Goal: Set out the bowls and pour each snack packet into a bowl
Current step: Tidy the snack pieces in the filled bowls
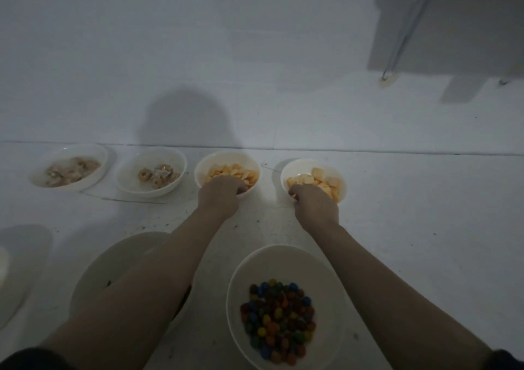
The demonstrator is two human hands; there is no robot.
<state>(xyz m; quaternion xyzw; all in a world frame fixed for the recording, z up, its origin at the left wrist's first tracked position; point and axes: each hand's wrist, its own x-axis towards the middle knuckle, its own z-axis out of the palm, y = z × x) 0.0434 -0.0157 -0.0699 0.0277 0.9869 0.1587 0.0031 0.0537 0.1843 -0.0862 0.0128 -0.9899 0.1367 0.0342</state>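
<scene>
Your left hand grips the near rim of the chip bowl; your right hand grips the cracker bowl beside it. Both bowls sit at the back of the surface, the candy bowl nearer you.

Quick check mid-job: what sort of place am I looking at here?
Probably a dim indoor room, with the work done on a plain white floor against a bare white wall. White bowls of snacks sit in a row along the wall's base, and a grey furniture leg stands at the far right.
</scene>
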